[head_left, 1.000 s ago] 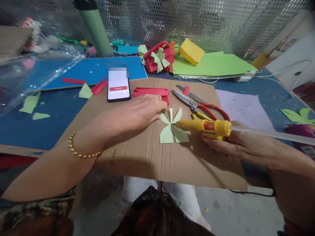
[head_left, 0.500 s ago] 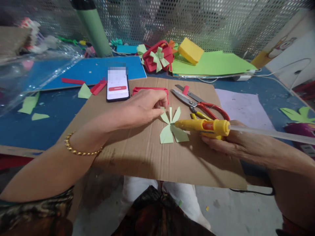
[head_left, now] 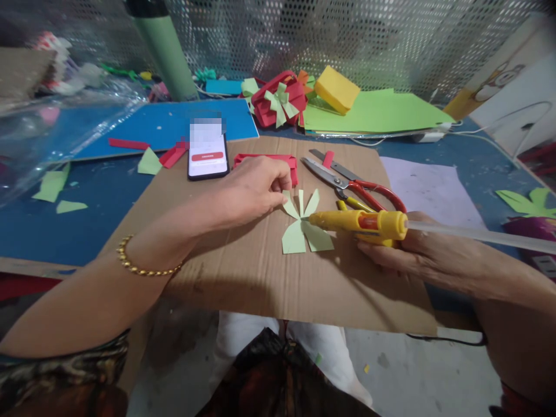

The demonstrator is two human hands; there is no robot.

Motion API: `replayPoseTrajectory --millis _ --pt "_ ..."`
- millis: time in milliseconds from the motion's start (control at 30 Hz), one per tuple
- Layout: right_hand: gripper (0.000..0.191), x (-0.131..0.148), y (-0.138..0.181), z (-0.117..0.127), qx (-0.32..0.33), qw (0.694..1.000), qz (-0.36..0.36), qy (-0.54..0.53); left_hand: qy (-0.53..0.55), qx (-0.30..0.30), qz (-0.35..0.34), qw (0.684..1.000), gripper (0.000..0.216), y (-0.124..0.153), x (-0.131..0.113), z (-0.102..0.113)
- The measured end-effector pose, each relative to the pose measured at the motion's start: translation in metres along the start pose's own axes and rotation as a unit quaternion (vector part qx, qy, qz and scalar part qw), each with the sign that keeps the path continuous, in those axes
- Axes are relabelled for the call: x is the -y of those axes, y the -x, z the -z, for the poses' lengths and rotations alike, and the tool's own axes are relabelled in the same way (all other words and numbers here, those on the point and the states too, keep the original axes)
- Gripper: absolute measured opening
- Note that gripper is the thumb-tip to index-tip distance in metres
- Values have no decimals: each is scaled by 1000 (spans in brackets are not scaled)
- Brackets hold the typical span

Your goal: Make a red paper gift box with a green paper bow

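A light green paper bow (head_left: 294, 238) lies flat on the cardboard sheet (head_left: 243, 284), its loops and tails spread out from the centre. My left hand (head_left: 256, 185) pinches the tip of its upper left piece between thumb and fingers. My right hand (head_left: 417, 255) is wrapped round a yellow hot glue gun (head_left: 339, 220), whose nozzle points left and meets the middle of the bow. A long clear glue stick (head_left: 469, 233) sticks out of the gun's back. Just behind my left hand lies a folded red paper piece (head_left: 292, 164), partly hidden by it.
Red-handled scissors (head_left: 369, 188) lie open behind the glue gun, beside a grey blade (head_left: 341, 168). A phone (head_left: 208, 159) rests at the cardboard's back left. Farther back are a red paper bag (head_left: 264, 110), a yellow box (head_left: 336, 90), green sheets (head_left: 382, 113) and a green bottle (head_left: 167, 58).
My left hand has shifted very slightly to the left at the bow's tip. The glue gun's nozzle stays at the bow's centre.
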State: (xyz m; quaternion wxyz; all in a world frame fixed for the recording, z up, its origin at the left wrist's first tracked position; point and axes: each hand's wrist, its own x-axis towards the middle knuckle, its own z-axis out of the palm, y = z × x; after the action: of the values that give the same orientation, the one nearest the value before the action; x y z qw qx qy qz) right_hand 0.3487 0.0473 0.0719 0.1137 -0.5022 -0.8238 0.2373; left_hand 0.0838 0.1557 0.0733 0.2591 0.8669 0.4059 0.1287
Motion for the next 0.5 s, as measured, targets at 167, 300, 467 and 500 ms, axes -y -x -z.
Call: replayPoseTrajectory --millis 167,300,467,500 --pt "36 1 -2 1 10 1000 5 5 -7 3 -29 1000 8 -3 10 -4" --pt "38 -2 -1 1 18 1000 -19 17 -6 8 -25 1000 8 -4 11 -4" --pt "39 -4 3 3 11 999 -24 21 -19 12 -4 1000 10 -2 6 -1" --pt "39 -4 3 3 10 999 -23 21 -21 11 -1 1000 10 -2 5 -1"
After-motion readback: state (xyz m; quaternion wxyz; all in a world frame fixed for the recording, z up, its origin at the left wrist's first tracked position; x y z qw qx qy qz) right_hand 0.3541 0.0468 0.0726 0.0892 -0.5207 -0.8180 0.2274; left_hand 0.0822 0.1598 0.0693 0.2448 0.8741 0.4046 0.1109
